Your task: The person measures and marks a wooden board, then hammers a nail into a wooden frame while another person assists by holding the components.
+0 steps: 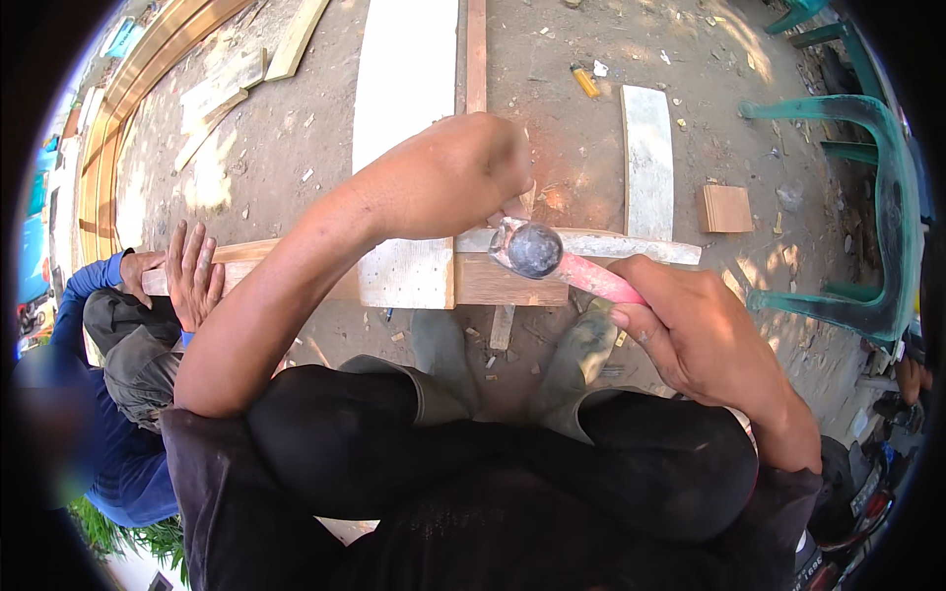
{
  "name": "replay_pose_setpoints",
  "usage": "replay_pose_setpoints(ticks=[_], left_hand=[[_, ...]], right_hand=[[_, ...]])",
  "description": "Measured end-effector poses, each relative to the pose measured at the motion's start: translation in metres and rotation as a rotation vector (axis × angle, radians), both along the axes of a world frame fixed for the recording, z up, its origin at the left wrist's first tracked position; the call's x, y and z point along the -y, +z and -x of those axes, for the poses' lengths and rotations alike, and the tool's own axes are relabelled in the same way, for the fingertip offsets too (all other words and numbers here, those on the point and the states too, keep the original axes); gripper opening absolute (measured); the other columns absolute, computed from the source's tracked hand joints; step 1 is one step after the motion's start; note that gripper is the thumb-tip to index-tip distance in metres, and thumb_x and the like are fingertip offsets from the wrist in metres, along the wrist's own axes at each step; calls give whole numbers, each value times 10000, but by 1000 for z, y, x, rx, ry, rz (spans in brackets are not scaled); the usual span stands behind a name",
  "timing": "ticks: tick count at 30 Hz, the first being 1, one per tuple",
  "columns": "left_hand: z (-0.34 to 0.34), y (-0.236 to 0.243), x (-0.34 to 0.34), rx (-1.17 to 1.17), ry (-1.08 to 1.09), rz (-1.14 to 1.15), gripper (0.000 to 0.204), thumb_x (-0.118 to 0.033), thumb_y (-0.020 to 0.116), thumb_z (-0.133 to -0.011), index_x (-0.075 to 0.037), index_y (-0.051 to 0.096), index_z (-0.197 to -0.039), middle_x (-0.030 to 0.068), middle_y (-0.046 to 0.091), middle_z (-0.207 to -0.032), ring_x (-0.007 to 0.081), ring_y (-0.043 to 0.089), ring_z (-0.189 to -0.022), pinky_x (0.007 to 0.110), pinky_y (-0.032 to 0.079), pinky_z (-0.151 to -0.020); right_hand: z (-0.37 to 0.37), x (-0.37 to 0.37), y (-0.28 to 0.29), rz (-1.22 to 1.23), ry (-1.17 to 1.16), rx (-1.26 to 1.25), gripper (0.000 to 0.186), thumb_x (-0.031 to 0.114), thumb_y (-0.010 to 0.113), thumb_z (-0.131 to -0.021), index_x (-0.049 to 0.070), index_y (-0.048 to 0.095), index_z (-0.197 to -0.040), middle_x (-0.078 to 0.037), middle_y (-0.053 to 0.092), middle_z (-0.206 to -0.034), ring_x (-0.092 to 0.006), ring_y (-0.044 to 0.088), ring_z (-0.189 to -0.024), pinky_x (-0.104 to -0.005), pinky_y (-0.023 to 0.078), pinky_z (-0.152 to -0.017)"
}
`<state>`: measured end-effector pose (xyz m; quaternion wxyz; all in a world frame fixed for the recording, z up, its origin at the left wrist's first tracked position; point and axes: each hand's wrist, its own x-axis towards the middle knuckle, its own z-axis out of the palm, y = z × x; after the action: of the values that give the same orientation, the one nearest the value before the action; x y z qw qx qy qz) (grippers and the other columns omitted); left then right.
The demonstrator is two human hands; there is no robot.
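Right fingers (642,281) curl closed around the pink-handled hammer (589,274).

Sun-dappled dirt ground (552,44); green plastic chair (895,187) at right

We're outdoors here, in a makeshift carpentry yard! Underfoot it's bare dirt (719,59), sun-dappled and littered with chips. A long white board (406,79) stretches to the far side, offcuts (225,94) lie far left, a wood block (725,209) sits right, and there's a hammer (533,250) mid-scene! Green plastic chair (895,212) at right, leaves (148,540) near left.
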<state>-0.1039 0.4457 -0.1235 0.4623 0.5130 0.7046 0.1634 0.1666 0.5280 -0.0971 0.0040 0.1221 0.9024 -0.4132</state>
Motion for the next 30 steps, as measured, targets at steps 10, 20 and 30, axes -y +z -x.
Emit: replay_pose_setpoints(ticks=[10, 20, 30], left_hand=[[-33, -12, 10, -83, 196, -65, 171, -127, 773, -923, 44, 770, -935, 126, 770, -827, 132, 714, -807, 327, 576, -780], [-41, -10, 2, 7, 387, 131, 197, -145, 770, -914, 40, 777, -981, 106, 775, -807, 113, 692, -749, 313, 559, -743], [-64, -10, 10, -137, 470, 122, 170, -124, 755, -932, 41, 767, -972, 90, 767, -832, 99, 661, -780, 308, 537, -750]], right_hand=[[-40, -30, 21, 410, -757, -209, 410, 331, 483, -1133, -31, 649, -1228, 75, 440, -684, 15, 358, -513, -172, 269, -462], [-62, -66, 3, 525, -684, -83, 423, 364, 540, -1098, -13, 625, -1271, 77, 432, -683, 2, 365, -522, -192, 287, -466], [-29, -105, 36, 885, -723, 43, 571, 295, 620, -1038, -28, 500, -1494, 37, 469, -705, -8, 400, -506, -192, 325, -453]])
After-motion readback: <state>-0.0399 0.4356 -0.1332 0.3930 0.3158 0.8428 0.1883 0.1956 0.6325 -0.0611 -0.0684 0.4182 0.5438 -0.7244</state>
